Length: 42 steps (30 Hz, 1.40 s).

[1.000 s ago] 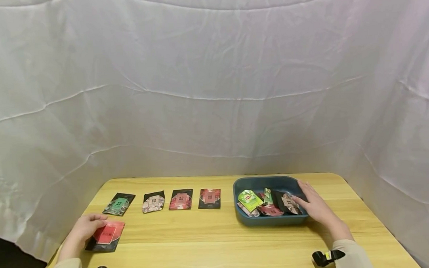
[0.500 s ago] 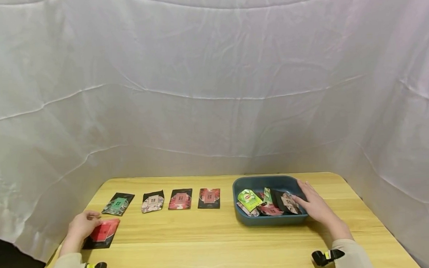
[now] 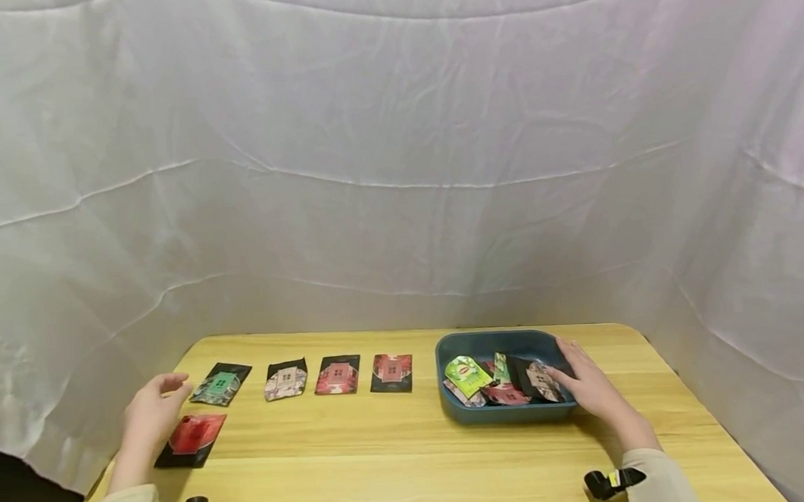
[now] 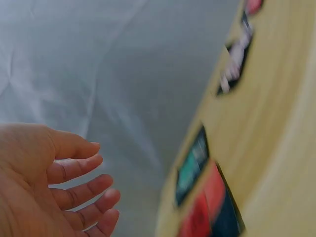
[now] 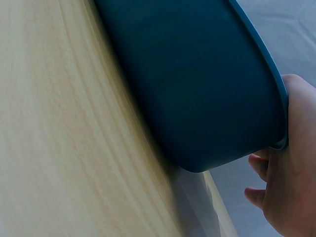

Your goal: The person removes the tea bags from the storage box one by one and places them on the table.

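Note:
My left hand is raised at the table's left side, beside and above a red-and-black tea sachet. Its fingers are loosely bent, with nothing between them and the thumb in the left wrist view. The red sachet lies flat, just in front of a green-and-black sachet. On the right, my right hand grips the rim of a dark blue plastic bin, the thumb reaching over the edge. Inside the bin lie several mixed sachets, including a bright green one on top.
Along the back of the wooden table, a pink-and-black sachet, a red-pink one and a dark red one continue the row from the green one. A pale curtain hangs behind and at both sides.
My left hand has let go of the red sachet and lifted off it, after shifting it slightly left and back. The right hand and the bin have stayed put.

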### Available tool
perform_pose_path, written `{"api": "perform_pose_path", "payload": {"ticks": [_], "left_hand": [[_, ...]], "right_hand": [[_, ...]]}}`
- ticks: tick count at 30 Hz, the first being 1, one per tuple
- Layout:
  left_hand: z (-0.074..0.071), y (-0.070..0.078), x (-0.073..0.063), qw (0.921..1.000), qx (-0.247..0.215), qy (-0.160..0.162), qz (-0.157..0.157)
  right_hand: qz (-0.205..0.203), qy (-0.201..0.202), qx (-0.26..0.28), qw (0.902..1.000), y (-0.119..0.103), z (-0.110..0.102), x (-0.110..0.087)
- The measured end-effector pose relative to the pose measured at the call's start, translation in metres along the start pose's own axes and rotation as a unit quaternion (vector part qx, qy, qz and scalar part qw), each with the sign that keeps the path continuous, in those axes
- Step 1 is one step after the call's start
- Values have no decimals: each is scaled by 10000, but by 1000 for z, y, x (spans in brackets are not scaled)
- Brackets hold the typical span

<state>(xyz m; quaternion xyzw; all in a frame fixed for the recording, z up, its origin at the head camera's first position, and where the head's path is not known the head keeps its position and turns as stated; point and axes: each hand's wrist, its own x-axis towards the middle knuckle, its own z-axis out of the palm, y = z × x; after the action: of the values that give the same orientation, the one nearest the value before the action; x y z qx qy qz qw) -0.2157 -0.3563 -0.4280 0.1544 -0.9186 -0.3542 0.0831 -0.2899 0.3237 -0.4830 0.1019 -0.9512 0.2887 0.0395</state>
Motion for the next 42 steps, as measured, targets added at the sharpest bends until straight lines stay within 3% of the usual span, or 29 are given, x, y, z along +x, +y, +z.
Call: {"api": "perform_pose_path", "payload": {"ticks": [7,17,29,42], "left_hand": [[10,42,-9,9967,-377,48,711],[45,100,-5,9874,-971,-348,1204],[99,152,-2,9745,-1453,-785,1518],[152,204,-18,9616,-1707,-1279,1728]], "right_hand": [[3,-21,-15,10000,0,0,0],[-23,8,-8,10000,3,0,0],[-25,-25,32,10000,0,-1,0],[-28,0,26,10000,2,0,1]]}}
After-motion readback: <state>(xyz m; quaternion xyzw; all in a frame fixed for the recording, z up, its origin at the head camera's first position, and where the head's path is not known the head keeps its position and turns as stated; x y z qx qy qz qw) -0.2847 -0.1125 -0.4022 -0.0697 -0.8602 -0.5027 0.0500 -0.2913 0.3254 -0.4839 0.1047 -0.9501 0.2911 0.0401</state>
